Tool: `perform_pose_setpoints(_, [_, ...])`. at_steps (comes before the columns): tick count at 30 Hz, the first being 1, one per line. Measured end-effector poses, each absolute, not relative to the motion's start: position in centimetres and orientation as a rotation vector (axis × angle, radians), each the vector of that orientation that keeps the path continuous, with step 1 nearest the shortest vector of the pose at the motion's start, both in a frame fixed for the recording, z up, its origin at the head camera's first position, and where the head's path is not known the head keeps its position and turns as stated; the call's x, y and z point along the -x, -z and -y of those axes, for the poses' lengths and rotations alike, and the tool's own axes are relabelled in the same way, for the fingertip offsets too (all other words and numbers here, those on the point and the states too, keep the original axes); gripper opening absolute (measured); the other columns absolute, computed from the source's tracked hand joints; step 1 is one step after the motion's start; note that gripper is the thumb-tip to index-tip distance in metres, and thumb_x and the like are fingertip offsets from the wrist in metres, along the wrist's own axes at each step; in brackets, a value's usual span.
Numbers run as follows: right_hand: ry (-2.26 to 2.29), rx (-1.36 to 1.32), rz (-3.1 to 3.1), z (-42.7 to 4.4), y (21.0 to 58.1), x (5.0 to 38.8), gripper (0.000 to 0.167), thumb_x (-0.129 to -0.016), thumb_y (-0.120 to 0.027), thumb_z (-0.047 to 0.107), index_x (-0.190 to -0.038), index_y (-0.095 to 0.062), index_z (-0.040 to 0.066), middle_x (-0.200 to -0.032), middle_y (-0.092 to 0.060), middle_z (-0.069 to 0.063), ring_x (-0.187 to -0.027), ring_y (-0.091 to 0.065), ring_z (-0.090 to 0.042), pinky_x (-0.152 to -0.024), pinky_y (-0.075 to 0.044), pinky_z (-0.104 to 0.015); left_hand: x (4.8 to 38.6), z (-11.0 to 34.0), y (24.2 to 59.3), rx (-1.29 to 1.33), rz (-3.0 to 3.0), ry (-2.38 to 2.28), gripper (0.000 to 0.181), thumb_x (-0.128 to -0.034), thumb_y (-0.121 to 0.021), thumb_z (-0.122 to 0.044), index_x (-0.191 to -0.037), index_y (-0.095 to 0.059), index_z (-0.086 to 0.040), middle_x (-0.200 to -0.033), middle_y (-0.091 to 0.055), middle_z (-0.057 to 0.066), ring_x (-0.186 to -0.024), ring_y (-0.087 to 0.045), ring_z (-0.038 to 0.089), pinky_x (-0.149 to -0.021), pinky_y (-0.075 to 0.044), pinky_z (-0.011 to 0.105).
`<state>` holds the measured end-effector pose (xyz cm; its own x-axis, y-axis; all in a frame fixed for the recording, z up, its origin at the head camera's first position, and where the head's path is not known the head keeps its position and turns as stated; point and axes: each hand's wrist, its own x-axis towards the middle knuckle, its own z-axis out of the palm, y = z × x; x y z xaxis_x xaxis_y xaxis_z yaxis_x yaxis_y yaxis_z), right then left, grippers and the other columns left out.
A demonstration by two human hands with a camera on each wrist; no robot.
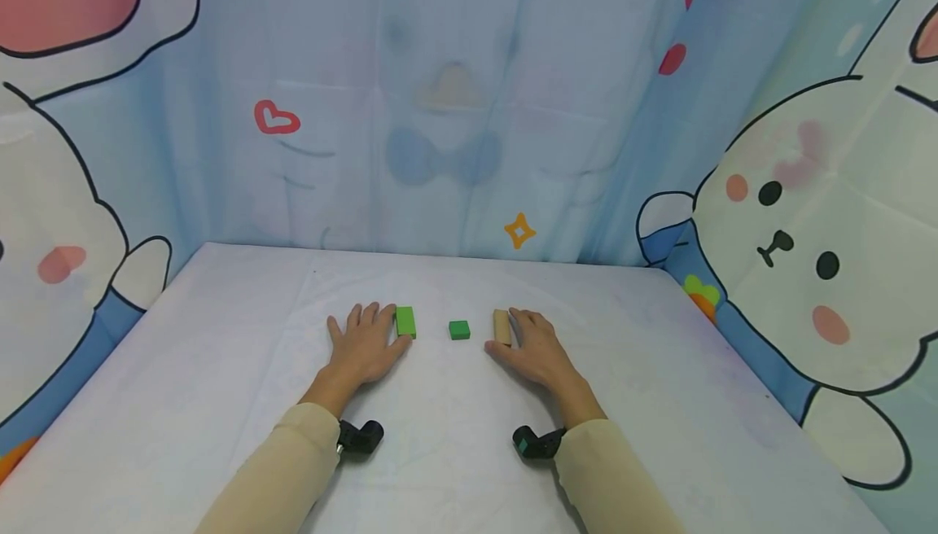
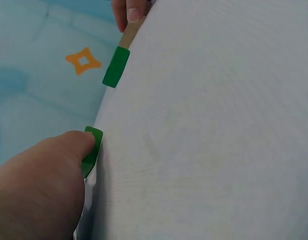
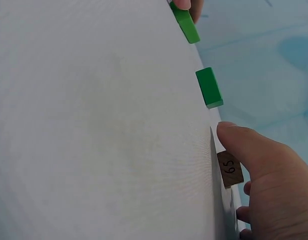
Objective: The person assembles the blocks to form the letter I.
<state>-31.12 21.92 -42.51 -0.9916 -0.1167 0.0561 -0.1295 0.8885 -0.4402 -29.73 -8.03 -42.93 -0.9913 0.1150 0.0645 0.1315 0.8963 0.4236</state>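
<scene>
On the white table, my left hand (image 1: 366, 348) lies beside a light green block (image 1: 405, 321) standing on the left. The thumb touches its near end, and the index fingertip meets its far left edge. My right hand (image 1: 541, 351) is next to a pale wooden block (image 1: 501, 327) on the right, fingers fairly straight. In the right wrist view, the right thumb (image 3: 239, 142) is extended past the wooden block (image 3: 230, 170), whose near end bears a number that looks like 65. A smaller dark green block (image 1: 459, 330) sits between the hands, apart from both.
The white cloth-covered table (image 1: 454, 436) reaches back to a blue curtain (image 1: 454, 216) printed with cartoon animals. Black wrist cameras, one on the left (image 1: 361, 438) and one on the right (image 1: 537, 443), jut inward from beige sleeves (image 1: 623, 477).
</scene>
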Motion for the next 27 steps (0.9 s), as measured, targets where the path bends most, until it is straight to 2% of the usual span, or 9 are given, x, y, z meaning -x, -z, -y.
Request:
perform_pose_setpoints(14, [-0.68, -0.208, 3.016, -21.85, 42.8, 31.72, 0.087, -0.094, -0.066, 0.054, -0.16, -0.035, 0.006, -0.163, -0.034, -0.025, -0.151, -0.031, -0.045, -0.12, -0.033, -0.061, 29.73, 7.94, 42.88, 0.188, 2.997, 0.664, 0.069, -0.1018, -0.057, -0.051, -0.157, -0.042, -0.012, -0.163, -0.036, 0.021, -0.154, -0.024, 0.048, -0.118, -0.008, 0.079])
perform_pose_setpoints(27, [-0.653, -0.205, 3.017, -21.69, 42.66, 31.49, 0.084, -0.095, -0.067, 0.052, -0.159, -0.038, 0.005, -0.162, -0.034, -0.026, -0.151, -0.032, -0.045, -0.12, -0.033, -0.061, 29.84, 7.93, 42.96, 0.197, 2.99, 0.668, 0.071, -0.1009, -0.058, -0.053, -0.157, -0.042, -0.013, -0.164, -0.035, 0.021, -0.154, -0.023, 0.048, -0.118, -0.008, 0.079])
